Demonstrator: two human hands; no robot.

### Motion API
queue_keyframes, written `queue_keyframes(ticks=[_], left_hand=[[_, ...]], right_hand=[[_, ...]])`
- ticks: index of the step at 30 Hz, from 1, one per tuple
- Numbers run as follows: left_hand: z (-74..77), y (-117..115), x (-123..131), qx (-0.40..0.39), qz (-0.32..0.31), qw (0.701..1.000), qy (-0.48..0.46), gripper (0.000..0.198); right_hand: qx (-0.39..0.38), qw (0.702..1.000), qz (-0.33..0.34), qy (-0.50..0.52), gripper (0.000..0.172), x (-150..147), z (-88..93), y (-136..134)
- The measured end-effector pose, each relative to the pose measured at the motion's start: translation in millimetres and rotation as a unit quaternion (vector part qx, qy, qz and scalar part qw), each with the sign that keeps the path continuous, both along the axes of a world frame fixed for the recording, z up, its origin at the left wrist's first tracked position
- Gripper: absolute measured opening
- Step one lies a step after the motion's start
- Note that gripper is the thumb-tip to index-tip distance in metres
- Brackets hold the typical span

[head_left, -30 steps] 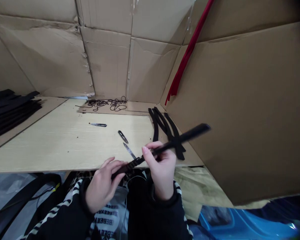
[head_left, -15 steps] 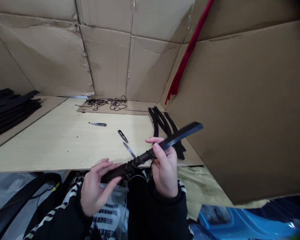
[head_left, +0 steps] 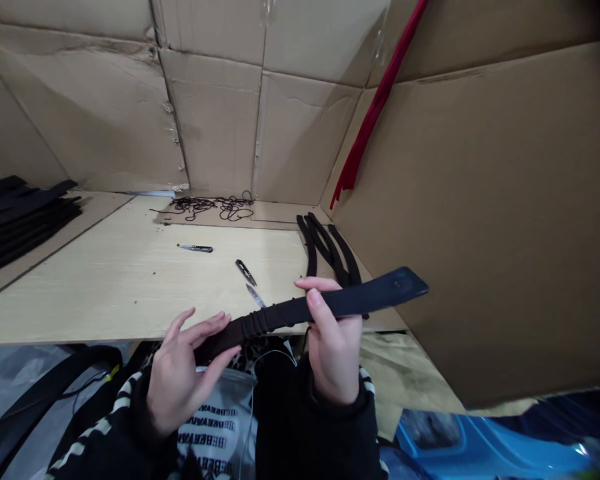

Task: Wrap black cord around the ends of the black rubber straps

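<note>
Brown cardboard walls (head_left: 215, 120) stand around a pale wood worktop (head_left: 105, 287). Over it, a long black strap (head_left: 370, 299) is held up flat to look at. The right hand (head_left: 334, 343) grips it tight, and the left hand (head_left: 183, 377), open and apart, lightly carries the other end. Small snips (head_left: 246, 272) and more black straps (head_left: 327, 248) lie just past it.

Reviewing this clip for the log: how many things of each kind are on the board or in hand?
Small bladed cutters: 3
Loose black straps: 3
Black strap in the right hand: 1
Tangle of black cord: 1
Total: 8
The dark stack at far left cannot be counted, so it is left out.
</note>
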State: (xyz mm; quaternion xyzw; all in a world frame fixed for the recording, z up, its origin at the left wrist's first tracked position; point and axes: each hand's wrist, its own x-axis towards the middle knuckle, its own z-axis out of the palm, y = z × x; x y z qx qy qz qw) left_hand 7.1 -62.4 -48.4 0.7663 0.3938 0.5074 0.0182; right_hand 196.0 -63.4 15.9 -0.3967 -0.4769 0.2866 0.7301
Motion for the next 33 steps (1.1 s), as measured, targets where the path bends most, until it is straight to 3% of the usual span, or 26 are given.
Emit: queue_keyframes(ticks=[3,6,11,17,21,23,25,27,30,33], left_hand=[[4.6,-1.2,-3.6,0.003,-0.046,0.997,0.07,0.025],[2.4,-4.1,-3.4,-0.054,-0.094,0.992,0.058,0.016],[-4.5,-5.4,0.3,-0.13,-0.192,0.972,-0.04,0.053],[-1.1,-1.7,-3.8,-0.022,-0.077,0.996,-0.027,0.031],[-4.8,-1.6,-4.6,-0.039,-0.068,0.994,-0.08,0.017],[-6.4,-2.2,-3.0,-0.071,-0.089,0.988,-0.107,0.022],[-5.8,-2.3,-1.7,-0.088,-0.109,0.983,-0.117,0.043],[-3.1,-1.4,-1.9,-0.079,-0.094,0.988,-0.094,0.048],[2.2,1.3,-4.1,-0.021,-0.012,1.0,-0.006,0.034],[5.9,3.4,-5.3,0.019,0.006,0.997,0.071,0.025]], right_hand=[[0.017,1.0,0.002,-0.009,0.005,2.5,-1.4,0.9],[-0.013,1.0,0.005,0.023,0.007,3.3,-1.4,1.1],[-0.038,0.997,0.013,0.063,0.011,2.5,3.3,-0.2],[-0.025,0.992,0.02,0.122,0.016,6.3,6.4,1.8],[-0.021,0.994,0.031,0.106,0.014,5.9,6.0,0.1],[-0.02,0.996,0.022,0.084,0.011,4.3,5.5,-0.7],[-0.024,0.997,0.02,0.07,0.011,2.8,5.1,-0.5],[-0.032,0.997,0.019,0.07,0.012,2.0,5.0,0.5],[-0.036,0.996,0.015,0.079,0.013,2.9,4.0,2.4],[-0.027,0.998,0.017,0.062,0.014,5.3,0.9,4.5]])
